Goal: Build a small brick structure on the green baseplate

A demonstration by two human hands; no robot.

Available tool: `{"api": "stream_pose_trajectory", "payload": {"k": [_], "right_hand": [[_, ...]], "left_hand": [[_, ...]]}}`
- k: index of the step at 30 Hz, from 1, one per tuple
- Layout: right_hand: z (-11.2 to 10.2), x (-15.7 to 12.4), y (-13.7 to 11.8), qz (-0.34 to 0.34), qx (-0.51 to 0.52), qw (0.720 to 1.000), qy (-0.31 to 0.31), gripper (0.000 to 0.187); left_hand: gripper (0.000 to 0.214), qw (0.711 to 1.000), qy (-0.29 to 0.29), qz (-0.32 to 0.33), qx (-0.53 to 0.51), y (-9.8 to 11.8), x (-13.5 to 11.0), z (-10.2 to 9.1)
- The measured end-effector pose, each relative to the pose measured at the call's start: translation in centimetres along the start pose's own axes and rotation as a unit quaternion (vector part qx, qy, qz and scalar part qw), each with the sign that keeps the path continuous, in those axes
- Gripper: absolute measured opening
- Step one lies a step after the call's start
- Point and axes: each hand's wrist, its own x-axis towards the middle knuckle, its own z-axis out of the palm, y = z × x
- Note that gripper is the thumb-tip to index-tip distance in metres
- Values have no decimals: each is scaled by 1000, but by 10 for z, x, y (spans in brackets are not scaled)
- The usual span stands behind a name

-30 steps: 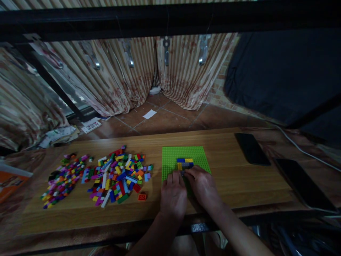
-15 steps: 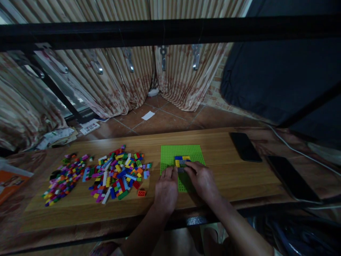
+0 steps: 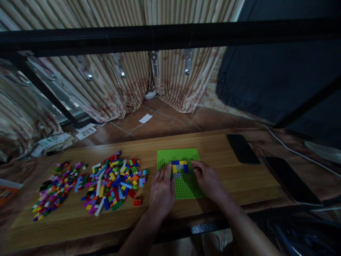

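A green baseplate (image 3: 186,190) lies on the wooden board, bearing a small cluster of blue, yellow and grey bricks (image 3: 180,167). The bricks form an angular outline with a blue piece on its right side and a greyish piece at the lower left. My left hand (image 3: 162,186) rests over the plate's left edge, fingers stretched forward, the fingertips beside the cluster's left side. On the other side, my right hand (image 3: 209,179) hovers at the plate's right edge, apart from the bricks. Its thumb and index finger are separated, and nothing shows between them; the other fingers are curled and partly hidden.
Loose bricks lie in a big pile (image 3: 114,183) and a pile of smaller pieces (image 3: 58,188) to the left. One red-orange brick (image 3: 137,202) sits apart. Two dark phones (image 3: 243,148) lie at the right, near a white cable (image 3: 293,149). A black bar (image 3: 170,35) crosses overhead.
My right hand has drawn back to the right from the bricks, uncovering the blue piece on the cluster's right. My left hand stays at the left side. The camera view has shifted slightly.
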Motion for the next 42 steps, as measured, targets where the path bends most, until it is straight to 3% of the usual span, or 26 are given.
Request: {"api": "stream_pose_trajectory", "payload": {"k": [14,20,32,39,42], "right_hand": [[11,1,-5,-14,132,991,-23,35],[6,0,-8,8,83,996,-18,32],[9,-1,-9,-20,42,998,-37,27],[13,0,-5,-30,13,999,-18,27],[13,0,-8,-28,-11,999,17,26]], "left_hand": [[48,997,-63,-32,19,12,-15,-8],[43,995,-84,-28,37,12,-15,-7],[43,988,-125,-2,92,13,-10,-11],[41,988,-111,17,108,9,-13,-7],[38,990,-97,25,100,10,-18,-6]]}}
